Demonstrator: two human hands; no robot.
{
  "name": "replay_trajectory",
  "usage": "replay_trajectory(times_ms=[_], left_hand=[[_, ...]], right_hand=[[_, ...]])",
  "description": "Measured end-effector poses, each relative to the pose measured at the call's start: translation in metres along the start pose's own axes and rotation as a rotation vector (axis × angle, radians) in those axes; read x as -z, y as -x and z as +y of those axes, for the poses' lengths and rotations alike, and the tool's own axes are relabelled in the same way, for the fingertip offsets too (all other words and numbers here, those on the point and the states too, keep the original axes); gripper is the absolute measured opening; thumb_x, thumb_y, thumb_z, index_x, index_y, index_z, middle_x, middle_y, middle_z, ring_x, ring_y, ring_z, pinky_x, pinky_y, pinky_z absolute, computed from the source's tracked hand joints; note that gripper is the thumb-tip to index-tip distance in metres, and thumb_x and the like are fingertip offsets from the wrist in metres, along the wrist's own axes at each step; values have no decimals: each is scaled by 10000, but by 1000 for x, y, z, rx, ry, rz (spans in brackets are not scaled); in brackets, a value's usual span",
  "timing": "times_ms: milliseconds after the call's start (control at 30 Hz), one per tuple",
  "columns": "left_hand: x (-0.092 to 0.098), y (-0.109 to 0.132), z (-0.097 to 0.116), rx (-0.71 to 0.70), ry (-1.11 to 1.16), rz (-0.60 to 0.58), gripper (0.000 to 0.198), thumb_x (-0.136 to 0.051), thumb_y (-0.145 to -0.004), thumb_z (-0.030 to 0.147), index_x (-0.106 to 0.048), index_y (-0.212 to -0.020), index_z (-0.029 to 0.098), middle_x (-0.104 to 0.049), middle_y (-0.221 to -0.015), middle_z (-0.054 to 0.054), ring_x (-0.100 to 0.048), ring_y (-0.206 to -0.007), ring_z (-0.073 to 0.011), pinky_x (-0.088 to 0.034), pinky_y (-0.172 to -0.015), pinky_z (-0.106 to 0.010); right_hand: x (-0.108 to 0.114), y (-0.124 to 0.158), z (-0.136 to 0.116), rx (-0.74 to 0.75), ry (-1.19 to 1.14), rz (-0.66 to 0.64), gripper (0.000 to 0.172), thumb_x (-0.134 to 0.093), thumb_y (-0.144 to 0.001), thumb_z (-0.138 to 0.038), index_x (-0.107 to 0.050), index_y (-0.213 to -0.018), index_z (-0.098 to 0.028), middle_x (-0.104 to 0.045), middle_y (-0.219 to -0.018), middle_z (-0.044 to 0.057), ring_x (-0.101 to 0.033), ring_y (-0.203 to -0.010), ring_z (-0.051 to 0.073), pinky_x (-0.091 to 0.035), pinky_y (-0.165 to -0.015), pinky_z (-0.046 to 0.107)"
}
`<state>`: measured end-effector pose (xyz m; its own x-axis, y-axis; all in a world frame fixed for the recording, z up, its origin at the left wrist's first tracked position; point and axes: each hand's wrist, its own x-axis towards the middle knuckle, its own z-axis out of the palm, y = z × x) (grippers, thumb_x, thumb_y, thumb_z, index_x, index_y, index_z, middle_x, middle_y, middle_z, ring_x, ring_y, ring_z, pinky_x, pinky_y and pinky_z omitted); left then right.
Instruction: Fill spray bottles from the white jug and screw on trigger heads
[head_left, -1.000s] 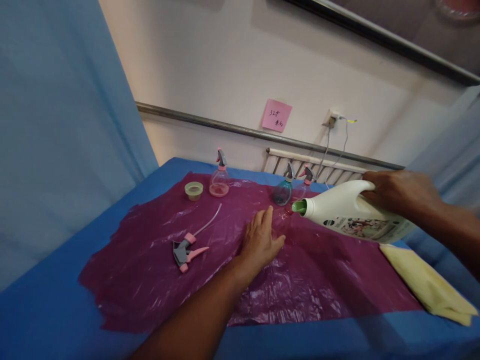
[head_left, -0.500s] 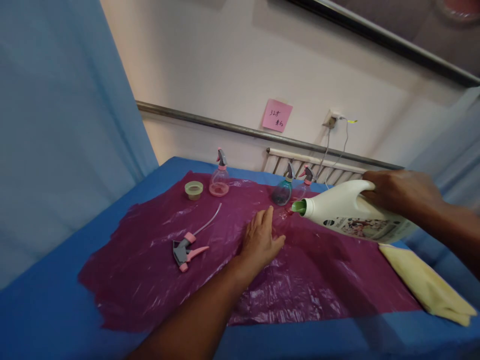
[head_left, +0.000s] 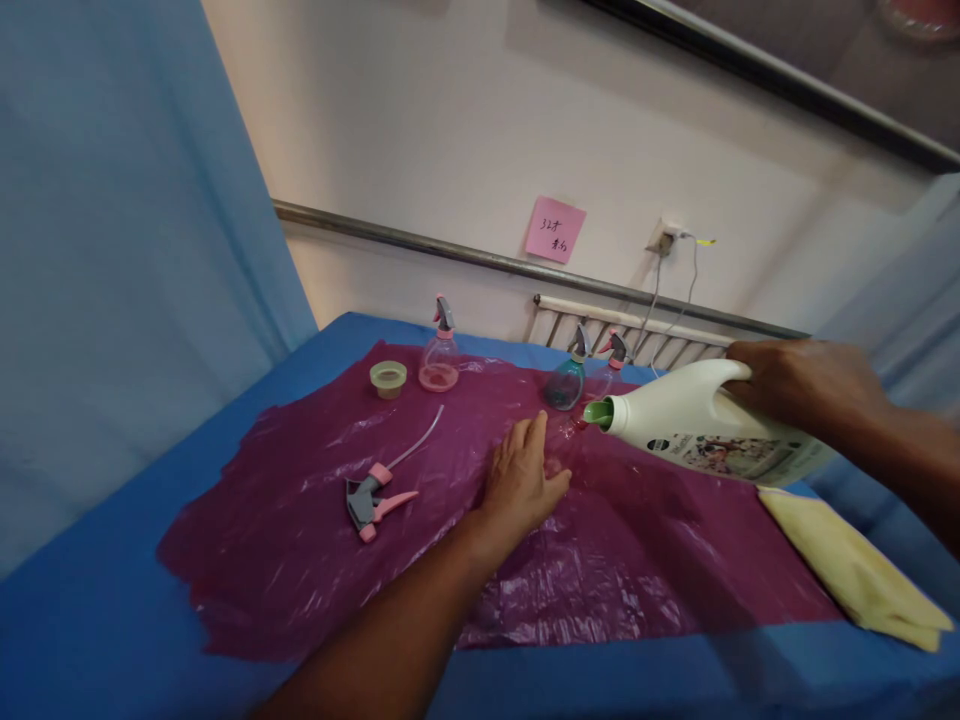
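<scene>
**Tipped jug (head_left: 709,425) over a hard-to-see bottle (head_left: 556,457)**

The cream jug lies almost level above the plastic sheet (head_left: 285,540), its green spout pointing left over the clear bottle (nearly lost against the purple, and no stream can be made out). The right hand (head_left: 806,385) is closed around the jug's handle; the left hand (head_left: 525,470) is beside the bottle, thumb well apart from fingers, though whether it grips cannot be told. A steeper tilt could send a surge past the bottle's mouth, and a nudge from that spout might topple it if the left hand's hold is loose.

Just behind the spout, a teal bottle (head_left: 564,387) and a pink-collared bottle (head_left: 604,383) crowd any sideways swing. Leftward lie a loose spray head (head_left: 364,503), another spray bottle (head_left: 439,367) and a small cup (head_left: 388,380). A yellow cloth (head_left: 855,565) lies near the right edge.
</scene>
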<state>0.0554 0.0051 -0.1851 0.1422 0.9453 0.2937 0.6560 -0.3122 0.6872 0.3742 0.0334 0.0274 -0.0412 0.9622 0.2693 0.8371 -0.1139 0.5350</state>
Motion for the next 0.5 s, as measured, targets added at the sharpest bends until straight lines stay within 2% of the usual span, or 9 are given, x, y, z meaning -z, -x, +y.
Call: replay_trajectory(times_ms=[100,500], left_hand=[[0,0,0,0,-4,2,923,-811,-908,338,-411,-1732,224,-577,-1643,-170,-543,-1555,-385,-433,-1320,-534],[1,0,1,13,-4,-13,935,-826,-911,322,-409,-1736,176,-577,-1635,-195,-536,-1563,-389,-434,-1313,-522]], right_hand=[[0,0,0,5,6,6,312,-528,-1018,-536,-749,-1037,-316,-824,-987,84,-741,-858,301,-328,-624,350],[3,0,1,23,21,8,357,-481,-1008,-545,-746,-1051,-309,-818,-985,90,-737,-848,301,-322,-612,352]])
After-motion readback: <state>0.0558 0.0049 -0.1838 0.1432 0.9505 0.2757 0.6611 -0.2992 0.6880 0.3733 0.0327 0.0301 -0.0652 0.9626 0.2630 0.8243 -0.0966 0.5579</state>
